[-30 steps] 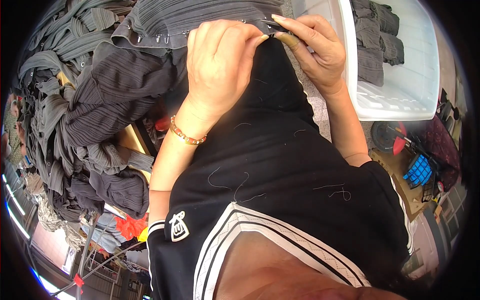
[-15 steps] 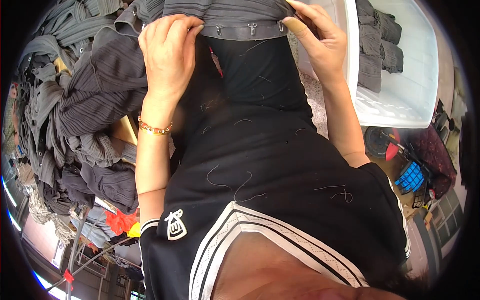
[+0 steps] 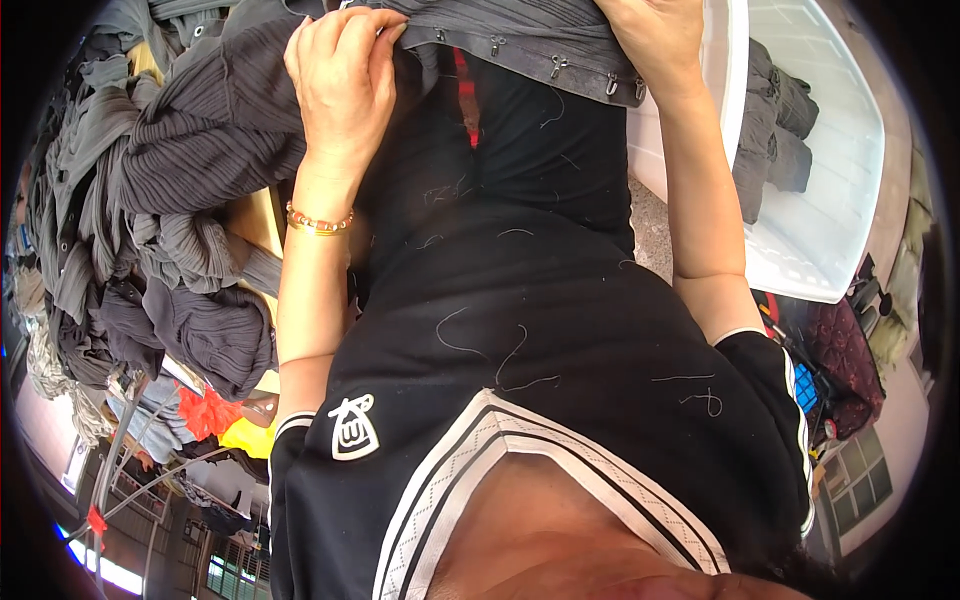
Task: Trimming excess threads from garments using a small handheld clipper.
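Observation:
A dark grey ribbed garment (image 3: 520,18) lies across my lap at the top of the view. Along its lower edge runs a band with several small metal hooks (image 3: 558,67), slanting down to the right. My left hand (image 3: 345,95) pinches the left end of this edge between thumb and fingers, with a beaded bracelet on the wrist. Above the right end of the band, my right hand (image 3: 662,40) is against the garment. The picture's top edge cuts off most of its fingers, so its grip is hidden.
Grey ribbed garments are heaped (image 3: 205,120) close on my left. To my right stands a white translucent plastic bin (image 3: 830,230) with folded dark garments (image 3: 775,120) inside. Loose threads lie on my black clothing (image 3: 500,270). A red bag (image 3: 208,412) sits at lower left.
My right hand has moved up, away from the hooked edge. The band now slants lower at the right, with more of it exposed. My left hand keeps its pinch.

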Demonstrator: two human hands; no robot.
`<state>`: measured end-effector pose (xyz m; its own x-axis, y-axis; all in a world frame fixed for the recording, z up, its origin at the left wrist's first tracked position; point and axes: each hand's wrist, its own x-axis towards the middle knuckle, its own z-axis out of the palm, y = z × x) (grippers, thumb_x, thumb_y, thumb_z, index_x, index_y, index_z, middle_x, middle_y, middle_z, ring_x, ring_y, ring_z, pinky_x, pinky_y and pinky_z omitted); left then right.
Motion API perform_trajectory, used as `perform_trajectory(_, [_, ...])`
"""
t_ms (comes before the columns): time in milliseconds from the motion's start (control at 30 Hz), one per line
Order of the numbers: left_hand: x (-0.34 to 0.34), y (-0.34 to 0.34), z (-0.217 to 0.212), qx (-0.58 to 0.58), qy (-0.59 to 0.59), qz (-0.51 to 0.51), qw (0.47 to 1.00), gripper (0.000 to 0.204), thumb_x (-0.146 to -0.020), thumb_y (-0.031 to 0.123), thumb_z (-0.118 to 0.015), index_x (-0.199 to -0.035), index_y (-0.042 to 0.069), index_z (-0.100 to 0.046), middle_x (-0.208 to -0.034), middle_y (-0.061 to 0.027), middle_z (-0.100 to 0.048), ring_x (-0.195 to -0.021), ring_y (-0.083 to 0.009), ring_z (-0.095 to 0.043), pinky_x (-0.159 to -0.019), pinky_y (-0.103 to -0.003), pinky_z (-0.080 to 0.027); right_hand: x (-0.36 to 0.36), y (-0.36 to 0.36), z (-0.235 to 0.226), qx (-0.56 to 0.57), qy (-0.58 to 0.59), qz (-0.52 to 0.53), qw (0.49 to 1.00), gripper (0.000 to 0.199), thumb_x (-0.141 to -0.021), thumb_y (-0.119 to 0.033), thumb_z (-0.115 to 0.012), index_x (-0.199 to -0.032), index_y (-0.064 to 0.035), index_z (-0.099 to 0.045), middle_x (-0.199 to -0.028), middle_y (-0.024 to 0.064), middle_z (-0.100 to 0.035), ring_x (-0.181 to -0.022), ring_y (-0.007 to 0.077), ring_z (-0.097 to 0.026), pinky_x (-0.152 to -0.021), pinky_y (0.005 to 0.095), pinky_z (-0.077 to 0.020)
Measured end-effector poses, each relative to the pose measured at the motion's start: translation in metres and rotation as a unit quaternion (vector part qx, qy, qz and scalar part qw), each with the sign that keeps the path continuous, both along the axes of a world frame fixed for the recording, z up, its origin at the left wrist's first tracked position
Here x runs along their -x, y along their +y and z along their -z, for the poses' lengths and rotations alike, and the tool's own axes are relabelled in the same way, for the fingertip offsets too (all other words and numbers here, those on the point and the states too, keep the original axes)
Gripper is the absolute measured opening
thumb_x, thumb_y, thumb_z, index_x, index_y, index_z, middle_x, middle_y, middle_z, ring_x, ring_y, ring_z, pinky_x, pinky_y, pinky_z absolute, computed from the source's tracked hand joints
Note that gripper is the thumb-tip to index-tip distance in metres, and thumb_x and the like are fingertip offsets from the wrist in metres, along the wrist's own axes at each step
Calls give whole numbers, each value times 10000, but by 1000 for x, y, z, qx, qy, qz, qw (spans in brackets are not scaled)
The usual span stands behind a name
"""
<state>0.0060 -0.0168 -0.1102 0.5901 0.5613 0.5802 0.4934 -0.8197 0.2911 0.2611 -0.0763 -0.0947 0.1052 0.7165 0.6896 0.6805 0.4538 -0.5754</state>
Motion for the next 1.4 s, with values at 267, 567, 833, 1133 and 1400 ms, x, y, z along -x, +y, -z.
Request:
perform_trajectory(267, [-8, -1, 4, 4, -14, -17, 1000, 86, -872, 101, -710, -953, 113, -683, -937, -1, -671, -920, -216, -626, -995, -403, -392, 2, 23, -31, 120, 65, -13, 991, 277, -849, -79, -752, -1114, -11, -710, -850, 24, -587, -790, 105, -549, -724, 243, -443])
perform_trajectory(567, [-6, 4, 22, 17, -20, -56, 998, 101, -869, 131, -709, -962, 165, -687, -959, 30, -635, -988, -204, -589, -1076, -474, -328, -12, 65, -28, 335, 167, -151, 915, 257, -886, -103, -718, -1108, 25, -704, -883, 8, -677, -799, 77, -597, -717, 229, -476])
perform_trajectory(833, [-9, 9, 31, 3, -19, -72, 997, 136, -854, 119, -712, -977, 172, -690, -975, 29, -628, -1000, -200, -582, -1087, -461, -319, -15, 91, -6, 338, 194, -176, 904, 257, -892, -112, -718, -1102, 36, -703, -884, 3, -681, -789, 68, -599, -708, 219, -481])
perform_trajectory(1133, [-4, 0, 4, 40, 6, -56, 998, 148, -845, 105, -701, -986, 147, -700, -987, 10, -629, -1003, -212, -587, -1070, -462, -348, -15, 73, -22, 193, 36, -42, 980, 273, -864, -125, -752, -1102, 3, -718, -854, 17, -641, -780, 100, -585, -708, 252, -477])
perform_trajectory(1400, [-39, -5, -51, 62, -82, 43, 994, 279, -807, 136, -737, -1083, 124, -705, -1036, -37, -645, -977, -234, -609, -887, -362, -436, -25, -6, -35, 166, 203, -7, 965, 297, -857, -36, -750, -1150, -7, -709, -834, -39, -535, -772, 58, -509, -677, 209, -397])
